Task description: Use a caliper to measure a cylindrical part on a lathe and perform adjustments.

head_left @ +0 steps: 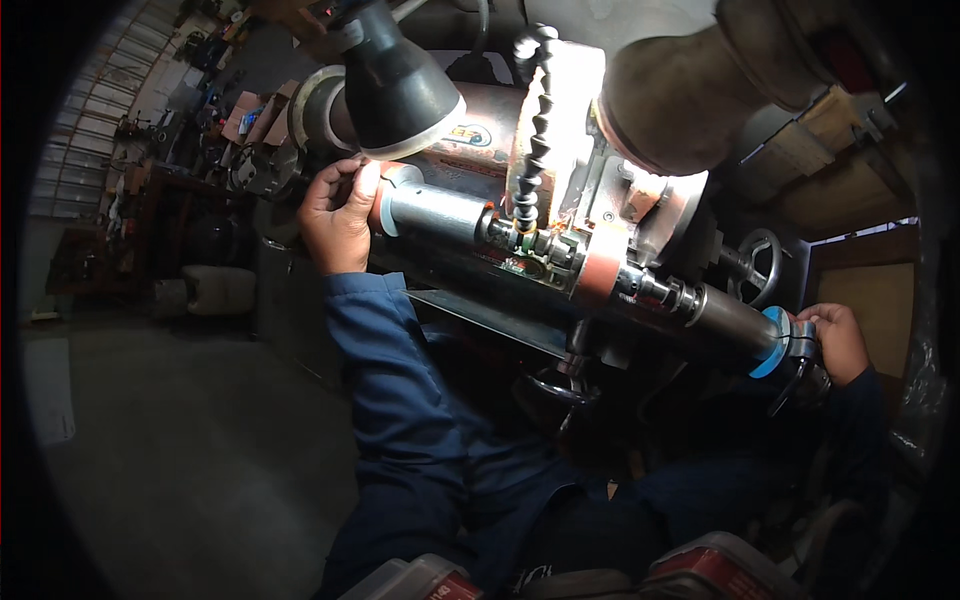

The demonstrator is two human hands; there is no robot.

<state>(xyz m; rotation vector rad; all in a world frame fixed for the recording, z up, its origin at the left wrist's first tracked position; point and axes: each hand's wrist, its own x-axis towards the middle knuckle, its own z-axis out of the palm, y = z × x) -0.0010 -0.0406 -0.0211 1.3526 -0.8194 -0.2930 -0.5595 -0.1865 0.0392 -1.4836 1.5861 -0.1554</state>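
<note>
My left hand [340,222] is closed on the red-edged ring [388,200] at the left end of a grinding machine's steel cylinder [445,212], thumb upward. Far to the right, my right hand [843,342] has its fingers closed around the outer end of a metal clamp collar [803,340], beside a blue ring [770,342]. That ring sits on a second steel cylinder [728,322]. Between the cylinders lie metal fittings [560,250] under bright light. A black segmented coolant hose [541,130] bends down to them. My right fingertips are partly hidden.
A black lamp shade [400,85] hangs close above my left hand; a larger pale lamp shade [665,95] hangs at upper right. Handwheels stand in front [562,388] and at the right [762,262]. Clear-lidded boxes [715,570] are at the lower edge. Shelves with clutter fill the far left.
</note>
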